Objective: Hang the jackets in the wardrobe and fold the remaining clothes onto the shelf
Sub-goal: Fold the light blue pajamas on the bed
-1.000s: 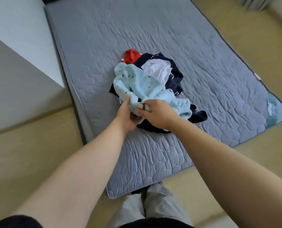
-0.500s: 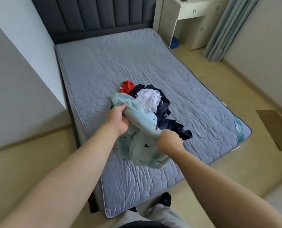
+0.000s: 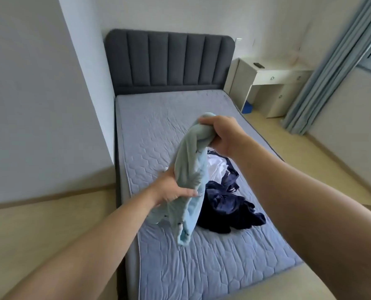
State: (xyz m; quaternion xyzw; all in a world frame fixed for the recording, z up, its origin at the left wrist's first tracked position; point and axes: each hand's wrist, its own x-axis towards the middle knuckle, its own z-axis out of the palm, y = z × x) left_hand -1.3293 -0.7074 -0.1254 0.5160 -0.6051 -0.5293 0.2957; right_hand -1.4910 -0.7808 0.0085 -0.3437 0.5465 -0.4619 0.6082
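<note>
A light blue garment (image 3: 189, 169) with small dark prints hangs in the air above the grey quilted mattress (image 3: 202, 263). My right hand (image 3: 221, 135) grips its upper end, raised well above the bed. Lower down, my left hand (image 3: 169, 189) grips its middle, and the loose end dangles toward the mattress. Behind the garment the rest of the pile lies on the bed: a dark navy garment (image 3: 230, 206) and a white one (image 3: 216, 165). The hanging cloth hides part of the pile.
A dark grey padded headboard (image 3: 169, 61) stands at the far end of the bed. A white desk (image 3: 273, 81) with drawers is at the back right, beside a blue-grey curtain (image 3: 323, 74). A white wall panel (image 3: 39, 94) runs along the left. Pale wood floor surrounds the bed.
Both hands have lifted the light blue garment off the pile. My right hand rose high and away with one end. The view tilted up, showing the headboard and desk.
</note>
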